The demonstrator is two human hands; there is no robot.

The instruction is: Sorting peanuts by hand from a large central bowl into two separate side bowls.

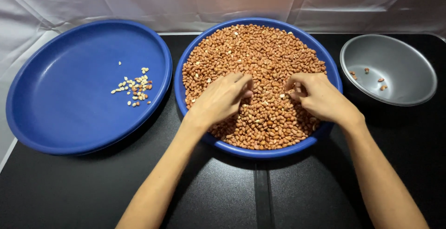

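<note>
Both hands down in the middle blue tray (182, 94), heaped with red-brown peanuts (260, 57) and sitting at the centre of the black desk (260, 192), toward its back edge. Left hand (222, 98) palm-down on the pile, fingers curled and bunched close, tips dug into the nuts; can't tell if anything's actually pinched. Right hand (316, 95) same deal, fingers bent inward toward the left hand, thumb tucked, tips half buried, so hard to say what's between them. Small gap of peanuts between the two hands. Second blue tray (55, 113) hanging over the desk's left edge, just a little scatter of pale split peanuts (134, 88) in it. Grey metal bowl (409, 71) near the back right corner with a few dark nuts (371, 76) inside.
</note>
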